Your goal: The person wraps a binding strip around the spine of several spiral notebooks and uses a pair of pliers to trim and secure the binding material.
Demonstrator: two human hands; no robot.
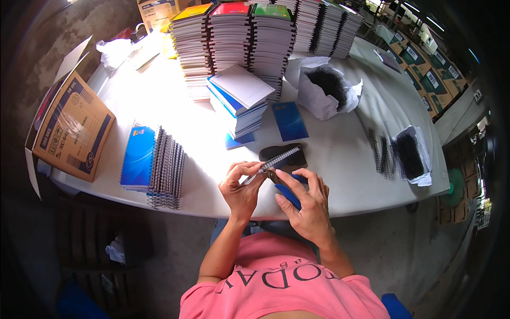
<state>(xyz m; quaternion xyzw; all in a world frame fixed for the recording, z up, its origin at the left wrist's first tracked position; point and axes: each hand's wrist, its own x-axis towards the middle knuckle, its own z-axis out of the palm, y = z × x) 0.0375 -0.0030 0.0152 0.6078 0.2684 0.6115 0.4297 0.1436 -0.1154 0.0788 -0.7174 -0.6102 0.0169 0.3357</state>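
Notebook [280,159]: held over near edge of worktop [345,175], spiral spine up, blue cover down toward right palm.
Left hand [241,189]: fingers pinched together on near end of spiral [279,158]; thumb and forefinger tips meet on the wire.
Right hand [305,204]: fingers clamped round cover from below and behind; thumb lies along the spine.
Risk 1: wire end likely skips a punched hole if the notebook tilts in the right hand. Cause: page edges not squared. Cannot tell from here whether holes line up.
Risk 2: notebook sits at the worktop edge, over the lap; a slip of the pinch could drop it to the floor.
Risk 3: sharp wire tip against bare fingertips; too small to see whether the end is bent in.
Nearby: bound stack [154,162] to the left, loose blue cover [289,121] just beyond, black spirals [380,146] well to the right. Reaching across for spirals could knock the leaning pile [239,101].
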